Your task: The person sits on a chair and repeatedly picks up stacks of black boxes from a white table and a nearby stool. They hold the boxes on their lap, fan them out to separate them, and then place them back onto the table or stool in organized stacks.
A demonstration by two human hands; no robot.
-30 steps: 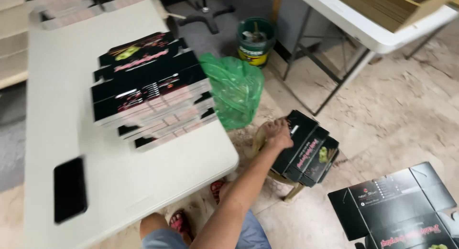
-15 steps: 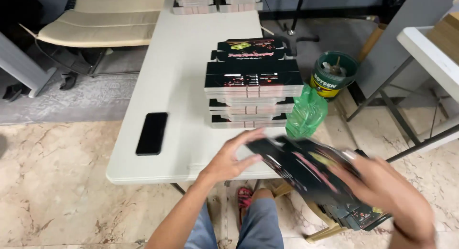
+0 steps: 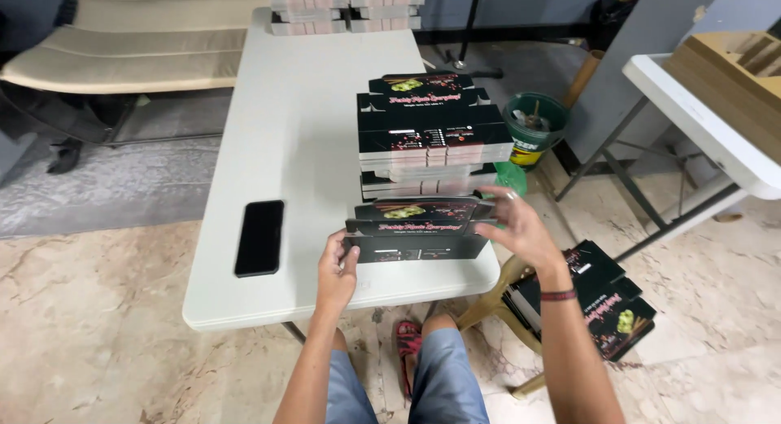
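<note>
Holding a flat black carton blank (image 3: 416,229) by its two ends, the person had it just above the near edge of the white folding table (image 3: 285,147). The left hand (image 3: 338,265) pinched the blank's left end, thumb on top and fingers curled beneath. The right hand (image 3: 514,229) was spread against the right end, fingers splayed along the edge; whether they truly gripped it or only steadied it I could not tell from where I stood.

To my eye the blank would be handled best kept level and square between both hands, with even pressure at each end, so the thin card neither bowed nor skewed against the pile behind it.

Directly beyond the held blank rose a stack of like black blanks (image 3: 431,131), their pale pink edges showing in layers. To the left of the left hand a black phone (image 3: 260,237) lay face-down on the table. Down past the right wrist, another pile of black blanks (image 3: 606,306) rested on a low yellow stool (image 3: 496,306).

Farther out beyond the stack, a green bucket (image 3: 535,127) stood on the floor holding a few dim odds and ends I could not make out, and a green plastic bag (image 3: 511,178) peeked from beside the table edge.
</note>
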